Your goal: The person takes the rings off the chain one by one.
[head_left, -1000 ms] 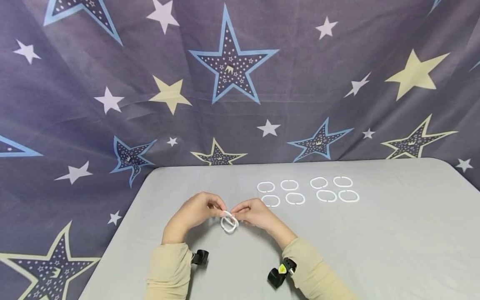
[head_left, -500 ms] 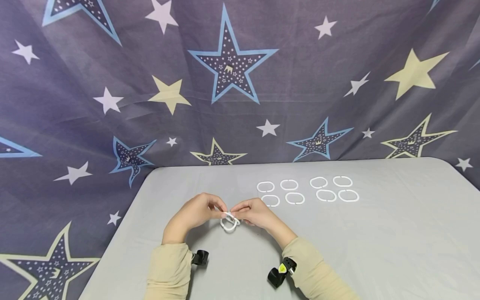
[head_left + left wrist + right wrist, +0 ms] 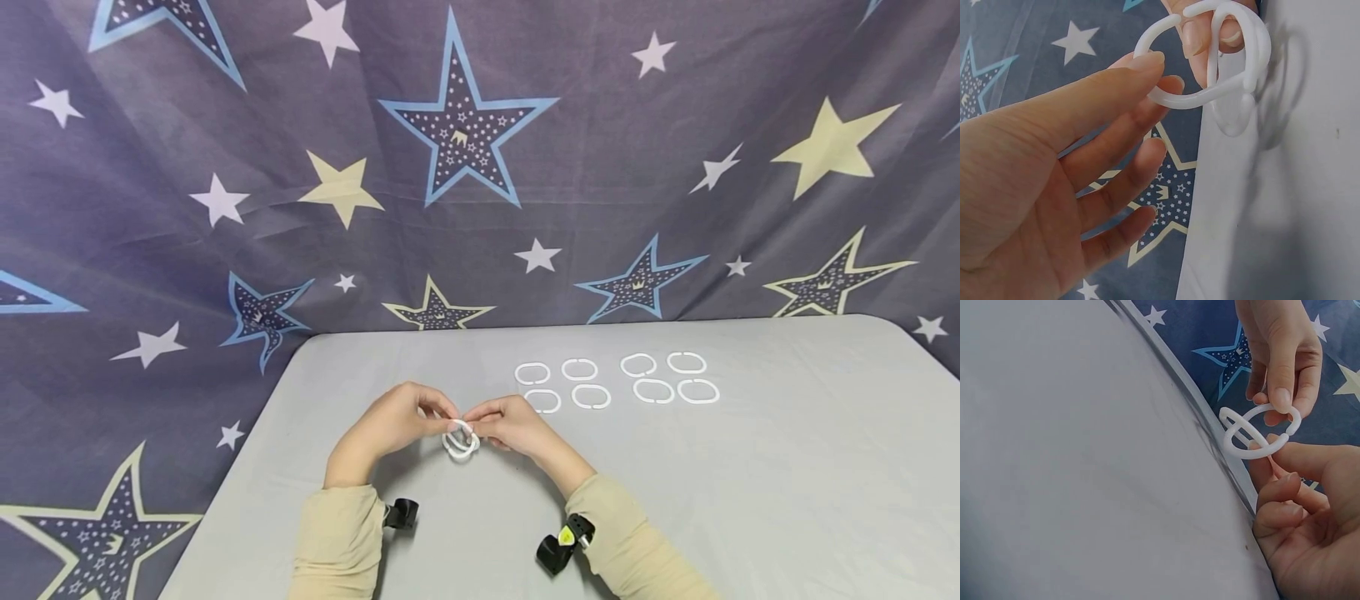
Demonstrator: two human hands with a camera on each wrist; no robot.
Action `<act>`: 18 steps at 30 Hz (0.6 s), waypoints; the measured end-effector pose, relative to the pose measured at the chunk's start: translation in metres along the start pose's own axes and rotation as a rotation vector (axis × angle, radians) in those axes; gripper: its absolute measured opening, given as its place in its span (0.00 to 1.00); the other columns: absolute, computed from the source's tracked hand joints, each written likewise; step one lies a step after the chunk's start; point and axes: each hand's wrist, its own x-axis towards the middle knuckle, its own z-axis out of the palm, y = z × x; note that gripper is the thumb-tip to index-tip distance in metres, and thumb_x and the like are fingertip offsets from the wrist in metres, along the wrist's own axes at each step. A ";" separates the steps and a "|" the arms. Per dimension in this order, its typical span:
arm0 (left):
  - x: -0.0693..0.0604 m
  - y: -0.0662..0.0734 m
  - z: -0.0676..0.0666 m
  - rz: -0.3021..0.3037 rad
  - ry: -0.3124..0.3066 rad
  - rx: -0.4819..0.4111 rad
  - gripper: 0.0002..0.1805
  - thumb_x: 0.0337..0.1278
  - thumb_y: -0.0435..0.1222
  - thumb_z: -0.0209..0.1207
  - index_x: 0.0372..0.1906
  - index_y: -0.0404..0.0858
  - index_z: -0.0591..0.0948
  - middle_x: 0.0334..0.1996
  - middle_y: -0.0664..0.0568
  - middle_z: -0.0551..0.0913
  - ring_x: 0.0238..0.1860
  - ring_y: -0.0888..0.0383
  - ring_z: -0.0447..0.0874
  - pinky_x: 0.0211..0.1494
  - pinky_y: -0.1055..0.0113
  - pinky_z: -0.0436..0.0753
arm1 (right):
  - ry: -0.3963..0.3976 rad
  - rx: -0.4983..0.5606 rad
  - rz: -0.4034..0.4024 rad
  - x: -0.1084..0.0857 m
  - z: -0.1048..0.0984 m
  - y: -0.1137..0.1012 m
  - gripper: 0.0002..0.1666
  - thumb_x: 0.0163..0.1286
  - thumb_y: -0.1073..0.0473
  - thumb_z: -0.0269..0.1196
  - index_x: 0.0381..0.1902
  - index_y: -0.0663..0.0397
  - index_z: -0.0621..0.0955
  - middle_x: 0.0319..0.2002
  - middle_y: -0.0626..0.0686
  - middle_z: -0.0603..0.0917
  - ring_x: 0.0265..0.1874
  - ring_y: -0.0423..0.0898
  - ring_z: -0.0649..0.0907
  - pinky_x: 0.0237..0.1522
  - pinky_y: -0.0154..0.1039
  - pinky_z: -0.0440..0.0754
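In the head view my left hand [image 3: 401,422] and right hand [image 3: 516,423] meet over the table at two white split oval rings [image 3: 461,457]. Thumb and index finger of the left hand pinch one ring [image 3: 1191,101], which has a small gap in its band. A second ring [image 3: 1245,428] passes through the first and hangs tilted from it. The right hand's fingertips [image 3: 1263,450] pinch at the rings near that gap; which ring they hold is partly hidden. The left hand's other fingers [image 3: 1122,194] are spread away from the rings.
Several more white oval rings [image 3: 591,397] lie in two rows on the grey-covered table [image 3: 810,467], to the right and farther back. A star-patterned cloth [image 3: 570,167] hangs behind the table's rear edge. Black wrist cameras [image 3: 553,555] sit under the sleeves.
The linked rings have turned between the fingers, and the second one now sits at a different tilt. Both hands have stayed nearly in place. The rings on the table have not moved.
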 end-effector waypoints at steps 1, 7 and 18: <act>0.000 0.000 0.000 0.001 0.002 -0.001 0.03 0.51 0.40 0.73 0.32 0.50 0.89 0.28 0.63 0.83 0.33 0.61 0.77 0.39 0.62 0.74 | 0.002 0.002 0.004 0.000 0.000 0.000 0.13 0.61 0.66 0.67 0.43 0.68 0.85 0.19 0.47 0.81 0.13 0.36 0.68 0.16 0.29 0.63; 0.001 -0.001 0.000 0.004 0.004 -0.012 0.03 0.52 0.38 0.72 0.32 0.50 0.89 0.29 0.63 0.84 0.34 0.61 0.77 0.40 0.61 0.74 | 0.024 0.000 0.003 0.001 0.001 0.000 0.15 0.61 0.66 0.67 0.45 0.69 0.85 0.24 0.51 0.85 0.13 0.37 0.69 0.17 0.28 0.65; 0.000 -0.002 -0.002 0.000 0.017 -0.010 0.03 0.54 0.37 0.71 0.32 0.49 0.88 0.30 0.63 0.84 0.36 0.61 0.78 0.42 0.61 0.75 | 0.046 0.022 -0.018 0.000 0.001 -0.001 0.16 0.61 0.66 0.68 0.46 0.71 0.84 0.30 0.58 0.88 0.12 0.35 0.67 0.16 0.28 0.63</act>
